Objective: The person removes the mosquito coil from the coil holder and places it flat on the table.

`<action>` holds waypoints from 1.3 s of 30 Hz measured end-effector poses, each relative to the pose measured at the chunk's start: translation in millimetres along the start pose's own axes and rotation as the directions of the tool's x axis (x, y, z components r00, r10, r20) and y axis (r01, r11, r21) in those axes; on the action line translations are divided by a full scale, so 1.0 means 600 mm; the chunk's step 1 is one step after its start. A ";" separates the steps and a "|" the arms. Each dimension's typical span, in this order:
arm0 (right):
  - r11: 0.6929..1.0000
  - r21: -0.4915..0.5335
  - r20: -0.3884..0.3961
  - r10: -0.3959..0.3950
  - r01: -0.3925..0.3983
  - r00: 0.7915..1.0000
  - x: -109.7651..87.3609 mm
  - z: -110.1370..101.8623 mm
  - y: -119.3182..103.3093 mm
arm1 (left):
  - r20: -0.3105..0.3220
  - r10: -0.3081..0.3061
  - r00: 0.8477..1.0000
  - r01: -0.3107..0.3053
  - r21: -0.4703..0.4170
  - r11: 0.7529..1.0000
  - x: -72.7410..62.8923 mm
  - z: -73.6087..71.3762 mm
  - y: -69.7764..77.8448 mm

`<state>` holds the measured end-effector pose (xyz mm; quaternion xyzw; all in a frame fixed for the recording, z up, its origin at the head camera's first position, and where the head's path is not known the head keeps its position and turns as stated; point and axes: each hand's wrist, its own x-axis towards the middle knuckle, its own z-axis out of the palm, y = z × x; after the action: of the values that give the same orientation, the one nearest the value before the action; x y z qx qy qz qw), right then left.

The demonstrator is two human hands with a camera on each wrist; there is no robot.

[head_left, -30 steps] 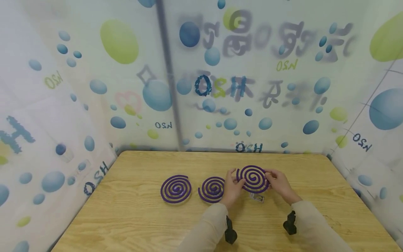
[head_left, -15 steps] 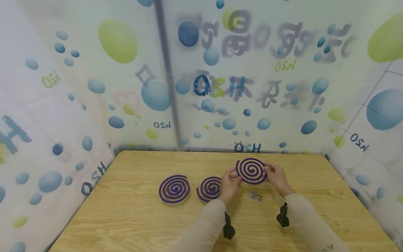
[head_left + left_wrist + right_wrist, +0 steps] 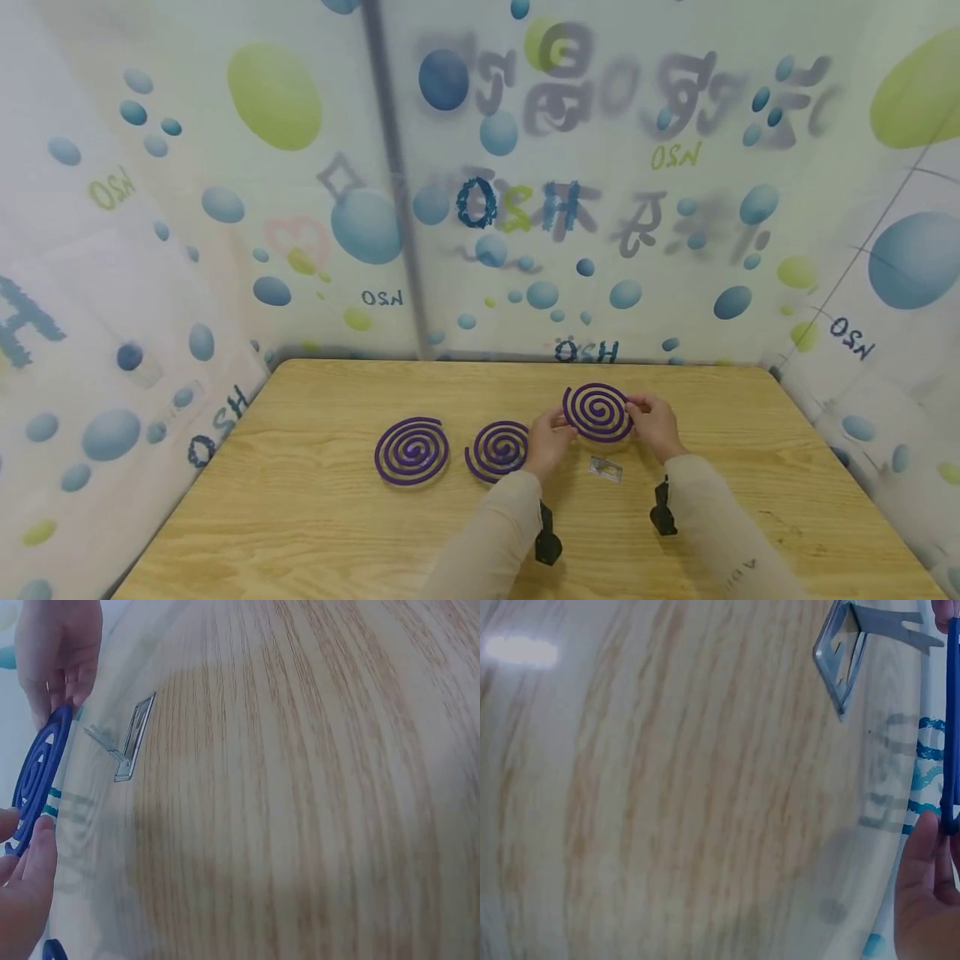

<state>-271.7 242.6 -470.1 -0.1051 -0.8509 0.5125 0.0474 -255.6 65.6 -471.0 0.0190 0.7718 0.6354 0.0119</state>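
Note:
Between both hands, a purple mosquito coil (image 3: 598, 410) is held above the table. My left hand (image 3: 549, 443) pinches its left edge, and my right hand (image 3: 656, 423) pinches the right edge. Below the coil, a small metal coil stand (image 3: 606, 469) lies on the tabletop. In the right wrist view the stand (image 3: 829, 661) has a forked prong bent up from its flat frame. Another coil (image 3: 504, 447) sits on the table just left of my left hand, which covers part of it. Farther left rests a third coil (image 3: 412, 451).
The wooden table (image 3: 337, 533) reaches back to a curtain (image 3: 480, 275) printed with bubbles and letters, which also hangs along both sides. A black device (image 3: 548, 546) is worn at the left wrist and another black device (image 3: 663, 510) at the right.
Both hands have lifted the coil up and away, then lowered it slightly. The metal stand, partly covered by the coil earlier, now shows in full.

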 end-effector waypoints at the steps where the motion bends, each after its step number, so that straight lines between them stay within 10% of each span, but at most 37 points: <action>1: 1.000 -0.010 0.000 -0.001 0.001 1.000 0.002 0.000 0.004 | 0.001 0.003 1.000 -0.003 0.021 1.000 0.000 0.001 0.000; 39: 0.999 -0.033 0.051 0.032 -0.030 0.998 -0.008 0.013 0.031 | 0.099 -0.066 0.993 0.068 -0.017 0.998 -0.023 0.006 -0.010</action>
<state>-265.8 243.1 -490.1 -0.1060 -0.8583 0.5019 0.0158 -241.8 67.5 -477.8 0.0244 0.7641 0.6407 0.0715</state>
